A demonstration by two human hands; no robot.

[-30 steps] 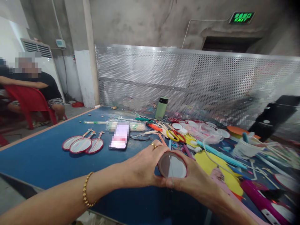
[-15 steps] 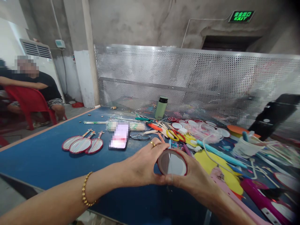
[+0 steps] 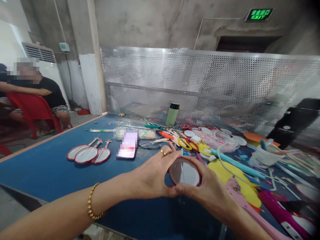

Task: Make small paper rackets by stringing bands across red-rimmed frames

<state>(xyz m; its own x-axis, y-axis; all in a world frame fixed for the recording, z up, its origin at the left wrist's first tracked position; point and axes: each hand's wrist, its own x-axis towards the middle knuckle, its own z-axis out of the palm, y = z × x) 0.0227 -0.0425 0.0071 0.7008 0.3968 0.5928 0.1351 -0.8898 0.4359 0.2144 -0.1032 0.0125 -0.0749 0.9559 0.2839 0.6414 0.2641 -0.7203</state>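
The left hand [image 3: 153, 176] and right hand [image 3: 209, 182] are clamped around a red-rimmed round disc [image 3: 189, 174], pale right, shaded greyish left, a thin clear strand down its middle, over the blue tabletop [image 3: 47, 171].

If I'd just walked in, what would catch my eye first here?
Probably the red-rimmed disc, held between the left hand and right hand above the blue table. Next might come the green exit sign, glowing at upper right, and the three round paddles lying left of the phone.
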